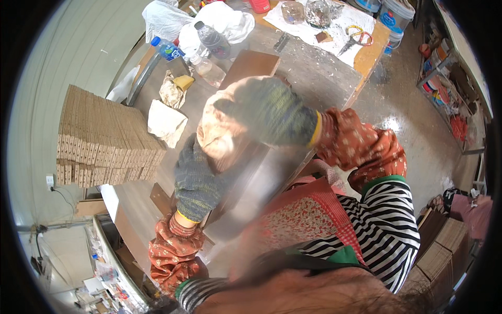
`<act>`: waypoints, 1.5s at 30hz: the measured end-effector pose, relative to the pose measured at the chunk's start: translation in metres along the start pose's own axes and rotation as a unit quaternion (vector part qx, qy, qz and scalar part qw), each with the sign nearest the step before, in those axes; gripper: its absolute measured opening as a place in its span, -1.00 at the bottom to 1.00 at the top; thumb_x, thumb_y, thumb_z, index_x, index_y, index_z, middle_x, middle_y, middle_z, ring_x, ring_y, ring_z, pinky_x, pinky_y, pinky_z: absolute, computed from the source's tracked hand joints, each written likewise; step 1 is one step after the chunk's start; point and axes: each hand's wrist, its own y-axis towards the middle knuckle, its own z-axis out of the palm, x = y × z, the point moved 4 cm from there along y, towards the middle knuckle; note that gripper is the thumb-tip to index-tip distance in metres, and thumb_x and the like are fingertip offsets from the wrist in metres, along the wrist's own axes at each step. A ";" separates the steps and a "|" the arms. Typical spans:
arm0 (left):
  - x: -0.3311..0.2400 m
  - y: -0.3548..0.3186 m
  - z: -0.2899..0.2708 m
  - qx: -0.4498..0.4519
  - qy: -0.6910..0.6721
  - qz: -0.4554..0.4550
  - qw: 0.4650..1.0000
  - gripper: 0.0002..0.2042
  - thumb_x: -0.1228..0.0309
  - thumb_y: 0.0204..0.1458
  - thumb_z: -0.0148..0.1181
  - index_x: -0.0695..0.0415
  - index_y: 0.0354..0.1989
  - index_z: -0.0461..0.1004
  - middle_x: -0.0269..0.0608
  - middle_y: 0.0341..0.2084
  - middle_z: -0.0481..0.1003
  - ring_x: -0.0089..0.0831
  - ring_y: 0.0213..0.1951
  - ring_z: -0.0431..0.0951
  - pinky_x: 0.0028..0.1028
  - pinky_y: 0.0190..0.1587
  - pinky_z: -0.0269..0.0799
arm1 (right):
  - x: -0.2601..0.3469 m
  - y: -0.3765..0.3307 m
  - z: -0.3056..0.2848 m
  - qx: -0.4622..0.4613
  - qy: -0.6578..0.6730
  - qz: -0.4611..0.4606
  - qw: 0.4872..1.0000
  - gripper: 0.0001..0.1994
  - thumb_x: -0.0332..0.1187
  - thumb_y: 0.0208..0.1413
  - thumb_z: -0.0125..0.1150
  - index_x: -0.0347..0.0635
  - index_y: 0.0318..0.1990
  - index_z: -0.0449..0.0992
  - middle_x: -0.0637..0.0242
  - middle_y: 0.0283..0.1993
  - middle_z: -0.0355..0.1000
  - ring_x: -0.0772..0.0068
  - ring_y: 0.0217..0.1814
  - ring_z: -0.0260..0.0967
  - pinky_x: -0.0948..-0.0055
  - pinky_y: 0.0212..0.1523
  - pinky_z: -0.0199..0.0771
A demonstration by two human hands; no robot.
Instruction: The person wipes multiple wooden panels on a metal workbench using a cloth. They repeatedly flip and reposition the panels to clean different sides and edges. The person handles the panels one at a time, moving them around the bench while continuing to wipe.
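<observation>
Both gloved hands closed on a tan cloth pad (222, 131) atop the wood board (251, 65) on the bench — right hand (269, 112) pressing on top, left hand (196, 178) gripping its near edge; pad prob. soft, light, best held at edges.

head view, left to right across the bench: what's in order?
Stack of cardboard pieces → crumpled cloth → left hand → right hand → scissors → white buckets.
</observation>
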 end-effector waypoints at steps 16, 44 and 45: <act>0.011 -0.055 -0.037 -0.159 0.073 -0.014 0.984 0.06 -0.07 -0.33 0.56 0.20 0.38 0.22 0.19 0.32 0.25 0.09 0.36 0.23 0.03 0.41 0.03 | -0.219 -0.011 0.001 -0.150 0.130 0.214 0.956 -0.76 -0.28 0.14 0.32 -0.24 -0.14 0.61 0.21 -0.28 0.60 0.25 -0.26 0.57 0.30 -0.20 0.54; 0.078 -0.148 0.023 -0.385 -0.270 -0.123 0.874 0.10 0.06 -0.38 0.67 0.30 0.37 0.19 0.05 0.20 0.42 -0.15 0.25 0.42 -0.23 0.31 0.30 | 0.007 0.096 0.083 0.293 0.418 -0.381 0.771 -0.46 -0.13 0.23 0.19 0.09 0.36 0.33 0.09 0.24 0.38 0.04 0.27 0.35 0.12 0.30 0.34; 0.078 -0.149 0.024 -0.389 -0.269 -0.130 0.871 0.11 0.07 -0.40 0.68 0.30 0.37 0.19 0.06 0.20 0.42 -0.14 0.25 0.42 -0.23 0.31 0.30 | -0.005 0.096 0.073 0.225 0.332 -0.420 0.814 -0.47 -0.11 0.24 0.18 0.04 0.35 0.35 0.08 0.23 0.39 0.04 0.26 0.36 0.10 0.31 0.32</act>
